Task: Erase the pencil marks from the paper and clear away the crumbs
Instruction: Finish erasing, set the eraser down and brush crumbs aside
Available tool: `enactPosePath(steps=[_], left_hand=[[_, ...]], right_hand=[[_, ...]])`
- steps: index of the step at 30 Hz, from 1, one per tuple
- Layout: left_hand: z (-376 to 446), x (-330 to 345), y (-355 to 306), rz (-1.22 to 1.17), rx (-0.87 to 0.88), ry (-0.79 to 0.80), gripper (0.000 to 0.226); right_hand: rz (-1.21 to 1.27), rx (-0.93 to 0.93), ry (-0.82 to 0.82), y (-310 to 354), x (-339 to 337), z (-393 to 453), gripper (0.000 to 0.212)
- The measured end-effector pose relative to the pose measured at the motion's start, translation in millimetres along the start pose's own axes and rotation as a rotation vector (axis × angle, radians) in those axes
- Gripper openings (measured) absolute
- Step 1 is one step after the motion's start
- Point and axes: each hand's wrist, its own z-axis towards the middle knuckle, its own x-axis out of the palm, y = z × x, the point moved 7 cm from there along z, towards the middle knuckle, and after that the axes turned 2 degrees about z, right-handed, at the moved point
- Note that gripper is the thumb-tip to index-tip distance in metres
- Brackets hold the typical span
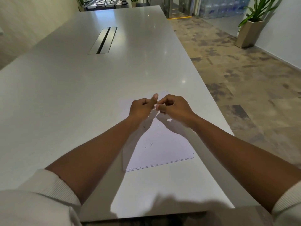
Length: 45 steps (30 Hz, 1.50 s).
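Office meeting room. Long pale grey conference table (81, 95) fills most of view, with recessed metal cable hatch (103, 40) set in its middle. Mottled brown-grey carpet tiles (236, 66) on floor to right. Potted plant in tall tapered planter (250, 32) against white wall. Stacked shrink-wrapped water bottle packs (226, 7) by glass doors at far end.

Dim, glare on table (81, 95), perhaps slightly soft
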Motion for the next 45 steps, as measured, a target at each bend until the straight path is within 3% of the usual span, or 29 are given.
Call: enactPosePath(steps=[7, 13, 17, 27, 35, 41, 45], left_hand=[[4, 5, 1, -0.208, -0.152, 0.17, 0.026], [2, 2, -3, -0.31, -0.284, 0.268, 0.046], [2, -1, -9, -0.391, -0.276, 0.325, 0.039], [1, -5, -6, -0.5, -0.262, 0.307, 0.022], [7, -18, 8, -0.393, -0.324, 0.139, 0.02], [-1, -8, 5, -0.441, -0.37, 0.316, 0.034], [0, -8, 0, -0.449, -0.37, 0.337, 0.021]], right_hand=[[0.067, 0.014, 0.015, 6, -4, 7, 0.007], [0.06, 0.017, -0.023, 16, -7, 12, 0.012], [0.067, 0.009, 0.0, 19, -5, 12, 0.011], [0.043, 0.013, -0.014, 14, 0, 12, 0.008], [0.053, 0.045, -0.059, 10, -1, 10, 0.017], [0.039, 0.028, -0.027, 12, -1, 12, 0.016], [0.036, 0.022, 0.005, 13, 0, 13, 0.013]])
